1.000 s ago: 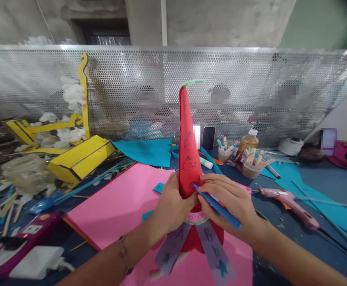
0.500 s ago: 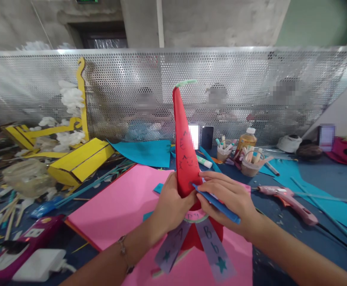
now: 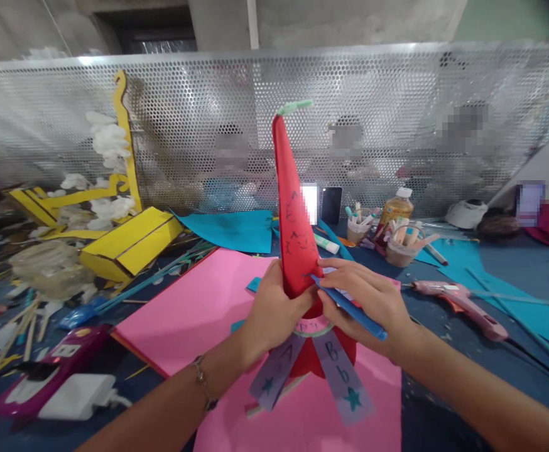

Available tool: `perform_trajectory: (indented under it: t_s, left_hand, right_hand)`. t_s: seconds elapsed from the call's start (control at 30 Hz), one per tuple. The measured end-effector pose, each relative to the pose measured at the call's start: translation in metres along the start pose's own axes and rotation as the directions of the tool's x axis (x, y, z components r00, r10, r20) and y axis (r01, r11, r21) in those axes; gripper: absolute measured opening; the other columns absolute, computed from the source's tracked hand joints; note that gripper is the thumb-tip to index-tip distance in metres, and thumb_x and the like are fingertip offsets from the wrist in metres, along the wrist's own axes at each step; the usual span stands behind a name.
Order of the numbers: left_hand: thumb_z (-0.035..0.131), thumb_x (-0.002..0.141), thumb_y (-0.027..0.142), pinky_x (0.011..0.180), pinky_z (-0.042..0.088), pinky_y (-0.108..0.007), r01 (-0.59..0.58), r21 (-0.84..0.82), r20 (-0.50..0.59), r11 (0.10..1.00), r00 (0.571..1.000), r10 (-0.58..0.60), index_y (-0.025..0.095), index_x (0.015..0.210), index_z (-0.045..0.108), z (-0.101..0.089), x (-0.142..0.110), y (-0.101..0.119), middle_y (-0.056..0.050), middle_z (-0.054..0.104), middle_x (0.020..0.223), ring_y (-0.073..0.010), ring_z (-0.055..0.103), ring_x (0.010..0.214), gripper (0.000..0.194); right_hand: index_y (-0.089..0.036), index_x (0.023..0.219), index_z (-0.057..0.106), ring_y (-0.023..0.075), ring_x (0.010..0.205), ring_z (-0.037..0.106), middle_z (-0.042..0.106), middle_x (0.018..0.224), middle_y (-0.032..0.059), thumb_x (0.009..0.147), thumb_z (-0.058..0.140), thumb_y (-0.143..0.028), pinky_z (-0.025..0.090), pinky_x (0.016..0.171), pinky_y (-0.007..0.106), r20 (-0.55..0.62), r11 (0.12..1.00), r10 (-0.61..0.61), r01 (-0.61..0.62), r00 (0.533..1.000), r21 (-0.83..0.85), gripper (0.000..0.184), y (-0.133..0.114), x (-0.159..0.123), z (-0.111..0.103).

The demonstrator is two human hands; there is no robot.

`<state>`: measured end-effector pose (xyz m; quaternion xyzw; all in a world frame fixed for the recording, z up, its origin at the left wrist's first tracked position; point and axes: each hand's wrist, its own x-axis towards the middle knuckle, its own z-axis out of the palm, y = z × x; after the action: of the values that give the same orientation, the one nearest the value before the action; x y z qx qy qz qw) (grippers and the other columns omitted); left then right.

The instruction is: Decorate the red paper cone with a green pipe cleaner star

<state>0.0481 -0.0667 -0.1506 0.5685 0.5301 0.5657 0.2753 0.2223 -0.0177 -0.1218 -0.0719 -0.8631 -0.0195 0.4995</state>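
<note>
Though dangling, strips (image 3: 343, 376) lettered A, Bb

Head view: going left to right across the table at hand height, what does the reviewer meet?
Yellow cardboard piece → left hand → red paper cone → right hand holding a blue strip → pink hot glue gun

Lilac paper strip (image 3: 274, 371): "A" | second lilac strip (image 3: 343, 384): "Bb"
</note>
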Motion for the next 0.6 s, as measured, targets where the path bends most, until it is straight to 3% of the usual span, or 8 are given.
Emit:
perform_trajectory:
  t_s: [0.3, 0.6]
  left_hand:
    - [0.072, 0.085, 0.028, 0.089, 0.055, -0.038, -0.001, -0.01, -0.007, 1.0, 1.0, 0.001, 0.017, 0.12, 0.062, 0.0007, 0.0006, 0.0014, -0.008, 0.07, 0.115, -0.0245, 0.068, 0.101, 0.038]
    - [0.075, 0.086, 0.033, 0.093, 0.055, -0.039, 0.008, -0.091, 0.01, 0.996, 1.0, -0.008, 0.018, 0.125, 0.058, 0.0004, 0.0009, -0.0045, -0.009, 0.069, 0.123, -0.0261, 0.068, 0.109, 0.045]
  right_hand:
    - [-0.022, 0.099, 0.063, 0.0236, 0.101, 0.077, 0.077, 0.092, 0.0076, 0.089, 0.062, -0.007, 0.066, 0.087, 0.033, -0.014, 1.0, 0.013, -0.013, 1.0, -0.012, 0.018, -0.0019, 0.0011, 0.0]
    - [-0.021, 0.099, 0.062, 0.0246, 0.107, 0.075, 0.076, 0.104, 0.0116, 0.088, 0.061, -0.007, 0.065, 0.09, 0.035, 0.011, 1.0, 0.028, -0.028, 1.0, 0.01, 0.018, 0.0009, -0.0022, 0.0005]
